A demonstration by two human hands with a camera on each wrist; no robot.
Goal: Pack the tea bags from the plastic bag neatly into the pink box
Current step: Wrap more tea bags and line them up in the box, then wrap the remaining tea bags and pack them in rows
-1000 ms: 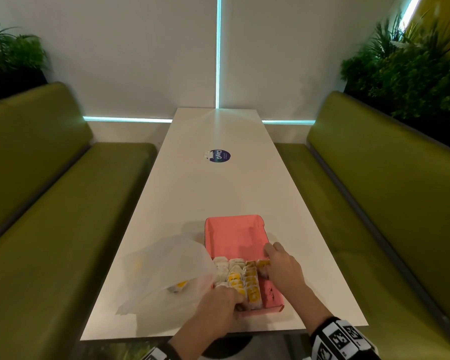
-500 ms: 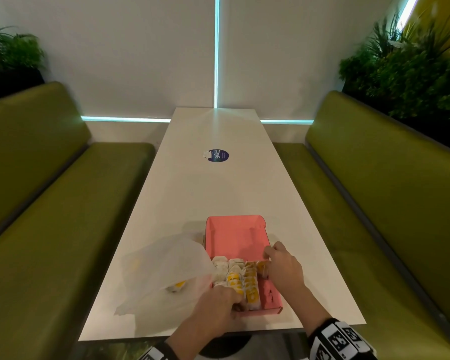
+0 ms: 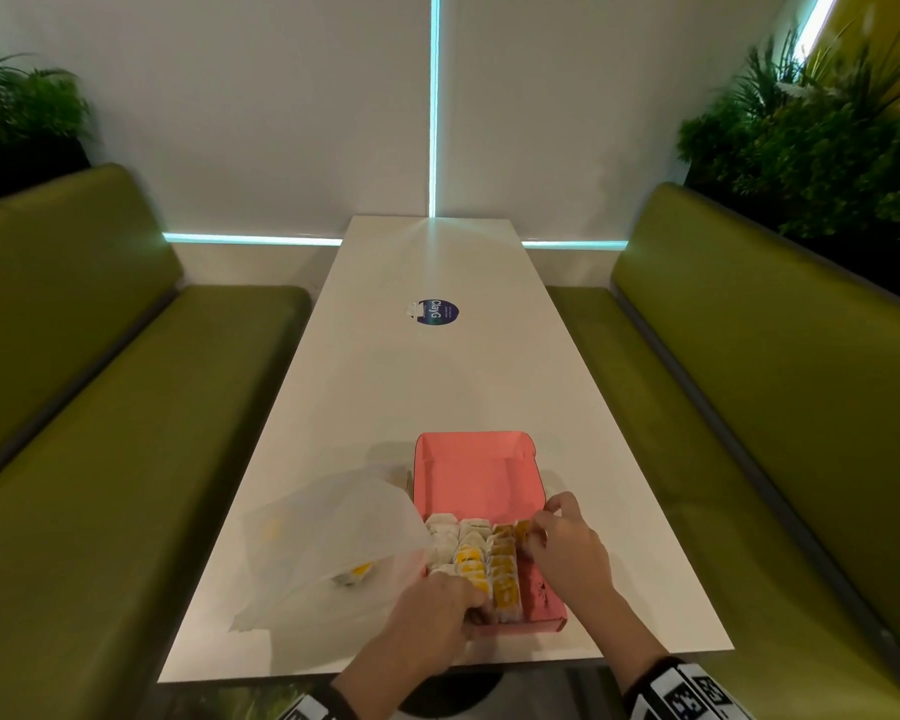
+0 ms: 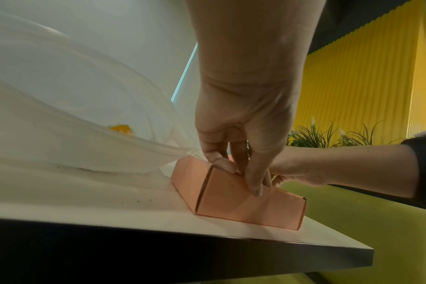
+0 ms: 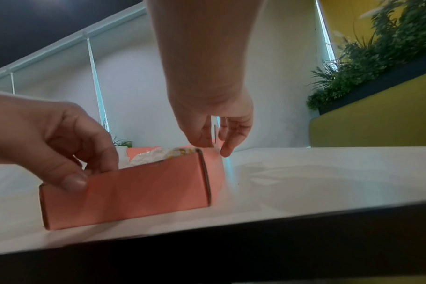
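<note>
Long white desk [image 3: 437, 381] between green benches, carrying an open pink cardboard box [image 3: 476, 472] near the front edge. Rows of white and yellow tea bags [image 3: 481, 556] fill its near half. Left hand [image 3: 432, 608] grips the near wall, thumb outside; right hand [image 3: 567, 550] pinches one bag at the right-hand row's far end. Beside the box, a translucent plastic bag [image 3: 328, 543] holding a few more. Step, probably: seating that bag upright. Next: fetching another from the plastic bag. Versus half a second earlier, barely any shift.

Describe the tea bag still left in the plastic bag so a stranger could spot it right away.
On the white table, left of the pink box, lies a translucent plastic bag. Inside, near its box-side edge, sits one tea bag, the only yellow-and-white packet outside the box's rows.
</note>
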